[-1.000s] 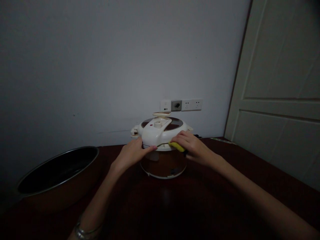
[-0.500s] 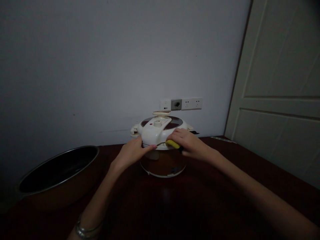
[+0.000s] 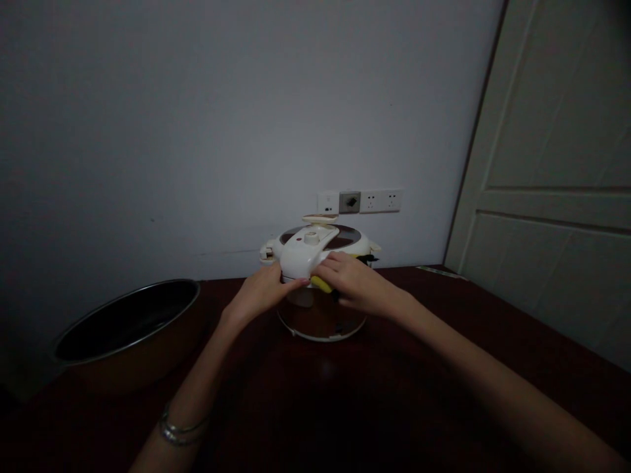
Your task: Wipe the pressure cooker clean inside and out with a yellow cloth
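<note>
A white-lidded electric pressure cooker (image 3: 300, 258) with a brown body stands upright against the wall, its lid in place. At the lid's front left edge, my left hand (image 3: 261, 287) grips the rim, thumb stretched along it and the other fingers partly hidden. My right hand (image 3: 352, 281) is closed on a yellow-and-black cloth (image 3: 321, 284) and presses it to the front right of the lid's rim. Black ends of the cloth stick out behind the hand. A bracelet circles my left wrist.
A wide, dark-lined pot (image 3: 128, 322) is at the left on the dark red table (image 3: 414, 309). Wall sockets (image 3: 379, 201) sit behind the cooker. A pale door (image 3: 552, 197) is on the right, and a thin strip (image 3: 441, 272) lies near the table's back edge.
My right hand has slid the cloth left along the lid's rim, closer to my left thumb. My left hand keeps its place on the cooker. The view has shifted slightly.
</note>
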Demonstrator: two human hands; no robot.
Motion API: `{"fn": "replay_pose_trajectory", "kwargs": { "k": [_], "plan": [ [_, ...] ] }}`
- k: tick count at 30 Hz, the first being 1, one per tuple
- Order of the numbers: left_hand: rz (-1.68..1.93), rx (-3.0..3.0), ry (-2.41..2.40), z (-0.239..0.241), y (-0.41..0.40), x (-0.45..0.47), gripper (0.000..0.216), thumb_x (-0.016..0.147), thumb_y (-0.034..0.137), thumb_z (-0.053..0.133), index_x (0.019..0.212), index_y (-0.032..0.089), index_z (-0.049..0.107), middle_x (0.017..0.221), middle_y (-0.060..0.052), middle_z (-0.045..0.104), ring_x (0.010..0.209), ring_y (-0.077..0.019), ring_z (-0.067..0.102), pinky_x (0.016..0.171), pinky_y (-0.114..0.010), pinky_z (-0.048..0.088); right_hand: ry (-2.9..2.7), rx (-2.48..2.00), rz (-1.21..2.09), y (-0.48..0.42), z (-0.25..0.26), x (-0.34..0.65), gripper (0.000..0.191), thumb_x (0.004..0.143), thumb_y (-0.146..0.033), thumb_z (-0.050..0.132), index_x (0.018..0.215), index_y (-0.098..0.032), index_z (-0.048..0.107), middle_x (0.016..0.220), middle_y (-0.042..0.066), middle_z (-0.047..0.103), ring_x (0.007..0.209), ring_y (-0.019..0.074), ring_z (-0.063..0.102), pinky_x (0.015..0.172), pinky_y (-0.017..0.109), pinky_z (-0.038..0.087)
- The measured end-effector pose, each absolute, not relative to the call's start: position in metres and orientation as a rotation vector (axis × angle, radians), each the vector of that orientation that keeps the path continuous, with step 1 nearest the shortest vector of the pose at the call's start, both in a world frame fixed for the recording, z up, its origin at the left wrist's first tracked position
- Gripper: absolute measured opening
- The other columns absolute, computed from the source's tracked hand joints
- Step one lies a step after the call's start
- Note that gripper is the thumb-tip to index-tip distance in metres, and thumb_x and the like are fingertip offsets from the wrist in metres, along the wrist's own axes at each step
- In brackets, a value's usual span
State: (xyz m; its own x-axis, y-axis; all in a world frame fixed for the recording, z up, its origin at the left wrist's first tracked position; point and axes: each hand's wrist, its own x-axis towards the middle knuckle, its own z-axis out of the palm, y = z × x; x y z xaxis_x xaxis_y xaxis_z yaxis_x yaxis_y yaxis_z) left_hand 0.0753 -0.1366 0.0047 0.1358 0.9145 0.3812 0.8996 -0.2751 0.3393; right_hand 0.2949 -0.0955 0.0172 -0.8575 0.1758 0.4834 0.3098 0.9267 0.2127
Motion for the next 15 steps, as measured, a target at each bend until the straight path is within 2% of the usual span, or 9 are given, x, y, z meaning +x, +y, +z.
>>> {"fn": "replay_pose_trajectory", "kwargs": {
  "k": [8, 15],
  "plan": [
    [0.798, 2.282, 1.920, 0.007, -0.140, 0.076, 0.062, 0.079, 0.061, 0.046, 0.121, 0.015, 0.054, 0.118, -0.017, 0.063, 0.108, -0.0347, 0.058, 0.086, -0.044, 0.046, -2.493, -0.362, -0.188, -0.079, 0.001, 0.337, 0.044, 0.066, 0.001, 0.048, 0.106, -0.016, 0.054, 0.102, 0.011, 0.060, 0.095, 0.0222, 0.052, 0.081, 0.036, 0.042],
    [0.815, 2.322, 1.862, 0.006, -0.137, 0.075, 0.060, 0.079, 0.059, 0.047, 0.124, 0.018, 0.052, 0.119, -0.015, 0.063, 0.110, -0.0323, 0.057, 0.088, -0.042, 0.046, -2.526, -0.264, -0.388, -0.089, 0.002, 0.306, 0.046, 0.062, 0.000, 0.049, 0.107, -0.010, 0.055, 0.103, 0.015, 0.060, 0.096, 0.0246, 0.051, 0.083, 0.039, 0.042]
  ]
}}
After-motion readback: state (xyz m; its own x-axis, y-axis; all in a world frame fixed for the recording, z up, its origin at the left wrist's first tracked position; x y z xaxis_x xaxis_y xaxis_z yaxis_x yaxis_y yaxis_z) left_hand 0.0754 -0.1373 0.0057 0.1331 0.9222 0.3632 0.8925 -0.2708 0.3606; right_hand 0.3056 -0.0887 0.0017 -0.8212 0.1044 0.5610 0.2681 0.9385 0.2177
